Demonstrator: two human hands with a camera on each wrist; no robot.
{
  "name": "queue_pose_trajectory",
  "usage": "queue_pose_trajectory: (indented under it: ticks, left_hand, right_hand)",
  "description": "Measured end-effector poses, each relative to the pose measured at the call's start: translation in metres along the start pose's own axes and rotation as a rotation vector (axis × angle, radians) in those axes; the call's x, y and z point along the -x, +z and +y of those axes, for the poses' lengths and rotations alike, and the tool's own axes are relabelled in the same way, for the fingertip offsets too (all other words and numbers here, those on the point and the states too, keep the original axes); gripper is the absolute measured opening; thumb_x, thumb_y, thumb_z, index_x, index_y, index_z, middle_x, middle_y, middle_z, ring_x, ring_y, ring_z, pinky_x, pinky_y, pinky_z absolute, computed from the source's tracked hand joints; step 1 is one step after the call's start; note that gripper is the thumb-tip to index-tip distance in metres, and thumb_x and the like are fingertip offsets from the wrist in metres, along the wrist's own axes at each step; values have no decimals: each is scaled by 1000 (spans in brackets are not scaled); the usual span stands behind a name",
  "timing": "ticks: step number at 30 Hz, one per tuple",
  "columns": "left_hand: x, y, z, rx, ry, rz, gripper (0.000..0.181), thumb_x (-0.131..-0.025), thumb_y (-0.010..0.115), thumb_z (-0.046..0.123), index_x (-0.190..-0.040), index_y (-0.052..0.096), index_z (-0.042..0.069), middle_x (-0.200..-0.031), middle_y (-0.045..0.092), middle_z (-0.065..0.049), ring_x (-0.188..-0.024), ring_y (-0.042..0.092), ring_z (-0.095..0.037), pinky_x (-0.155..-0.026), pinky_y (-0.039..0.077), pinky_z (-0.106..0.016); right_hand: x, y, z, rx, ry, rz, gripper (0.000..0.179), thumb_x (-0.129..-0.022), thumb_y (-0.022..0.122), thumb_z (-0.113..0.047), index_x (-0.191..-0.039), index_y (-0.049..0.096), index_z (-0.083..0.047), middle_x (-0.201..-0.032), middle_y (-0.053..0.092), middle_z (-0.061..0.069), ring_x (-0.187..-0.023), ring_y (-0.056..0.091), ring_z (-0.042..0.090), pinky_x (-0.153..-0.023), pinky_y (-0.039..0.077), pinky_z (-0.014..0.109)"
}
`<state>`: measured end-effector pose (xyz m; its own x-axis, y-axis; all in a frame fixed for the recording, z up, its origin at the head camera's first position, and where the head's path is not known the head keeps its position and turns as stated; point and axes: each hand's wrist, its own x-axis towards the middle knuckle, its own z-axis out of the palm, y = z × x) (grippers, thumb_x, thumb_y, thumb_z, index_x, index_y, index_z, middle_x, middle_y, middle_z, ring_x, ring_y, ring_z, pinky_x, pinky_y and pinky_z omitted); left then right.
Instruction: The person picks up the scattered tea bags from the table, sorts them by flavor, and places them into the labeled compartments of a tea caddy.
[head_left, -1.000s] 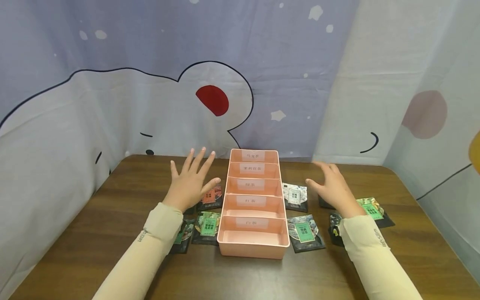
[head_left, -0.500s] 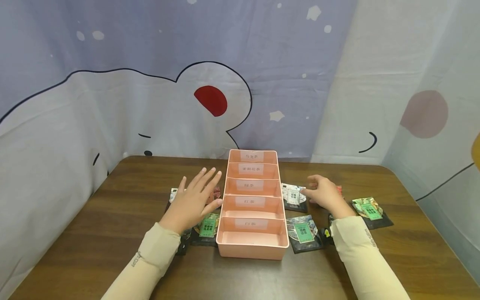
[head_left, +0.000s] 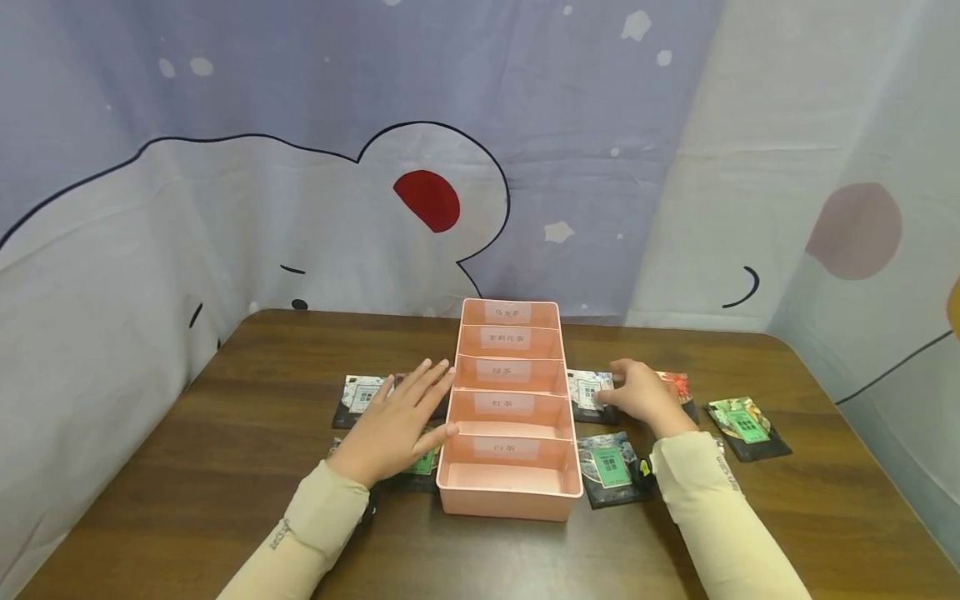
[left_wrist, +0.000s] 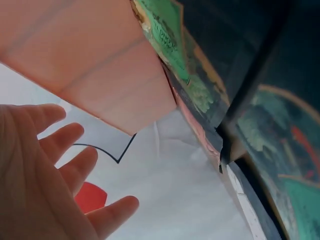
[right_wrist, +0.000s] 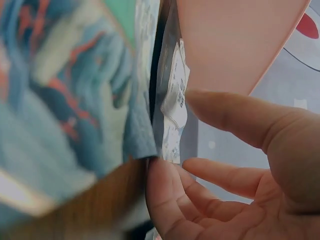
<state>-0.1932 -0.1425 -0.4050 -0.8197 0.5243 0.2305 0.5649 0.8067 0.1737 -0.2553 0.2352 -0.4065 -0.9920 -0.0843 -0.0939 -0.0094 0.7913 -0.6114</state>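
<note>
Patterned cloth [head_left: 570, 100] hangs behind a brown counter [head_left: 525, 558] bearing a pink box [head_left: 510, 506] labelled 绿茶, 红茶 and 白茶. Left fingers [head_left: 426, 385] spread loosely; right fingers [right_wrist: 225, 173] touch the white packet [head_left: 587, 385] beside the box, grip unclear.

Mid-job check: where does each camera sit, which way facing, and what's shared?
Head: on the head, facing forward and down at the pink box; left hand, right hand and sleeves show.
Left wrist: worn there, facing the pink box's side, curtain beyond; left hand shows.
Right wrist: worn there, facing the white-labelled packet; right hand shows.
Shared: head and right wrist both show that packet.
</note>
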Motion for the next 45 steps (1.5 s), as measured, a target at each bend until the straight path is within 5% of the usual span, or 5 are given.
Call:
queue_pose_trajectory:
  ticks: [10,16,26,33,45]
  left_hand:
    - [0,3,-1,29,32,1,74,-103,49,54,-161,30,13,-166,27,-4,-153,26,-27,-123,19,-57]
    - [0,4,-1,24,61,3,71,-104,48,51,-160,31,10,-166,29,-5,-152,26,-25,-124,20,-54]
    - [0,6,-3,17,93,6,70,-105,48,48,-159,32,7,-165,30,-7,-151,29,-26,-123,25,-52]
    - [0,6,-3,43,95,7,70,-105,50,46,-159,31,6,-165,29,-8,-151,29,-27,-124,22,-48]
    - [0,5,-3,62,103,10,70,-104,52,43,-159,32,4,-165,30,-10,-150,31,-30,-123,24,-49]
  right_hand:
    - [0,2,-7,-172,45,-27,60,-90,73,-7,-137,47,20,-127,57,39,-100,69,43,-78,63,42]
    - [0,3,-7,-239,79,-18,57,-90,71,-4,-136,47,20,-127,57,40,-101,69,42,-78,63,41]
    - [-2,2,-2,-380,121,12,51,-89,70,1,-132,50,20,-103,71,28,-73,66,10,-65,61,25]
    - [2,-1,-1,-496,147,-8,51,-92,69,0,-135,50,20,-110,70,27,-77,68,11,-70,62,24]
    - [7,-7,0,-650,128,-7,44,-94,68,-2,-130,51,16,-94,70,4,-78,65,11,-74,62,26]
